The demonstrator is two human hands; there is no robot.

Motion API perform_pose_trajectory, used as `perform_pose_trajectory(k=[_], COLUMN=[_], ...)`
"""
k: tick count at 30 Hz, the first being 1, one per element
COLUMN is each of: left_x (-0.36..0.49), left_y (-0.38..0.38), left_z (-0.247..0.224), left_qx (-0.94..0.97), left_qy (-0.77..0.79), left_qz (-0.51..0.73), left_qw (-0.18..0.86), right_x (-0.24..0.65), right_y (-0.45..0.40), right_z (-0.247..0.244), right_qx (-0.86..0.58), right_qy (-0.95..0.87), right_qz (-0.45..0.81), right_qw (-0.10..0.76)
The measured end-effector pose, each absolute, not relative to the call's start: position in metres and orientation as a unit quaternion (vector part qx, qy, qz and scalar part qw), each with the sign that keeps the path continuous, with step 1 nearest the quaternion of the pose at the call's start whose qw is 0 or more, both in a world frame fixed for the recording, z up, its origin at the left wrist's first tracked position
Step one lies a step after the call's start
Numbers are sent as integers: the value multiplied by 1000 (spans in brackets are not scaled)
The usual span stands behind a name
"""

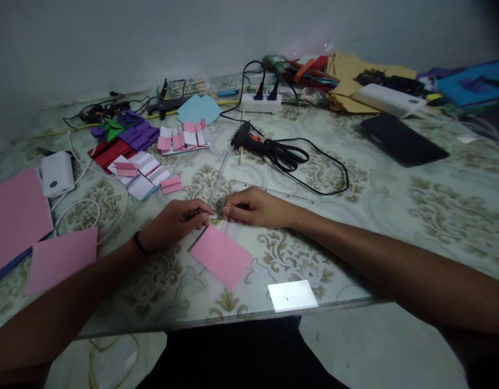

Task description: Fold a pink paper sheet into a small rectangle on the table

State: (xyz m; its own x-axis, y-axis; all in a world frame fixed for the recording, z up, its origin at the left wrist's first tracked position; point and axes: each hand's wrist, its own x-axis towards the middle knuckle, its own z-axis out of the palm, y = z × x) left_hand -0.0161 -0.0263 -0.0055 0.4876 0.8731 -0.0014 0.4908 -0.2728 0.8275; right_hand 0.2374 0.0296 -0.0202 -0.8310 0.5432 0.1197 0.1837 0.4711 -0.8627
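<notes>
My left hand [177,222], with a dark band at the wrist, rests on the table with thumb and fingers pinched together. Just below its fingertips lies a small pink paper [221,256], flat on the tablecloth. My right hand [255,208] is closed too, its curled fingertips facing the left ones across a small gap. Whatever either pinch may hold is too small or hidden to make out. Beyond the hands lies a black glue gun [249,139] with its cord coiled. A thin clear stick [220,175] runs from near the gun toward my left fingertips.
Folded pink and white papers [184,136] and purple papers [138,134] lie at the back left. Pink sheets [65,258] and a white power bank [57,174] are at the left. A power strip [260,102] stands behind; a black phone-like slab [403,139] lies right. A white card [292,295] is near the front edge.
</notes>
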Motion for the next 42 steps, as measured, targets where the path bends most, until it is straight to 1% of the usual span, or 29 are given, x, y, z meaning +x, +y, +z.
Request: perform_pose_trajectory(k=[17, 42], left_x=[-16, -14], left_y=[-26, -27], left_z=[-4, -5], left_qx=[775, 761], left_qy=[439, 448], left_qz=[237, 243], left_qw=[387, 400], right_x=[238, 238], right_y=[30, 28], right_z=[-21, -17], right_qx=[-209, -215], right_qy=[-838, -843], right_qz=[463, 455], right_qw=[198, 190])
